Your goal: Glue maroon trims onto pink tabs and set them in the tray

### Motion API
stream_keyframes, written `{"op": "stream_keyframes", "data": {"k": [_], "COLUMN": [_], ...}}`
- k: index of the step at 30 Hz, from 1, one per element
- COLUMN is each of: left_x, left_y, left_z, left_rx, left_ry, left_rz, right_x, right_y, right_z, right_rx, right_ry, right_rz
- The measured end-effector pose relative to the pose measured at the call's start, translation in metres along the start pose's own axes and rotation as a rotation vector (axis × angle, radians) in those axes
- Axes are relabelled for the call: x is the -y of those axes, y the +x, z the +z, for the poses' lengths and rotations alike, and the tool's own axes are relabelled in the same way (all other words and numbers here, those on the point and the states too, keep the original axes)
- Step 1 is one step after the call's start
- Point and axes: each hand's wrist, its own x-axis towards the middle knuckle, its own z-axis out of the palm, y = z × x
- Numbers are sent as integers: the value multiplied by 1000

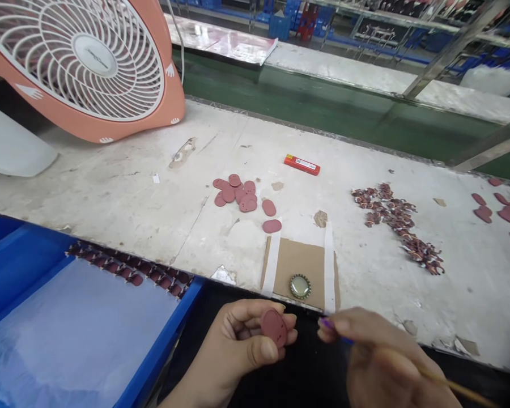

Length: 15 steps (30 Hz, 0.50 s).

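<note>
Oval [274, 327], red with small holes near its lower edge, is pinched in our left hand [238, 345], thumb on the near face and fingers curled behind it, just short of the near edge of the table [110, 187]. Our right hand [378, 354] is closed narrow around a thin wooden stick [450, 385], its purple tip [329, 324] pointing toward the oval but apart from it. That hand is blurred and cut off by the frame, so we can't make out its fingers clearly.

Just ahead of our hands, a round metal cap [300, 287] with a glassy centre lies on a cardboard square [300, 258], which has white strips [272, 263] along its sides. Beyond it is a loose pile of ovals [237, 192], overlapping one another, and to the right a heap of small dark-red pieces [393, 224] whose shapes are hard to tell. More red pieces [499, 209] run off the right edge.

At our left, a blue tray [161, 334] with a pale liner is cut off by the frame, a row of small red pieces [127, 266] along its far side. Farther off lie a red packet [301, 165], its label too small to read, and a pink fan [85, 56], cut off at the top left.
</note>
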Motion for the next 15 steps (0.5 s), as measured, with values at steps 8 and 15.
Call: {"op": "stream_keyframes", "data": {"k": [8, 15], "left_x": [3, 3], "left_y": [3, 2], "left_z": [-2, 1], "left_rx": [-37, 12], "left_ry": [32, 15], "left_rz": [42, 47], "right_x": [-28, 9], "right_y": [14, 3], "right_z": [-2, 3], "right_rx": [168, 4], "right_ry": [-219, 116], "right_rz": [-79, 72]}}
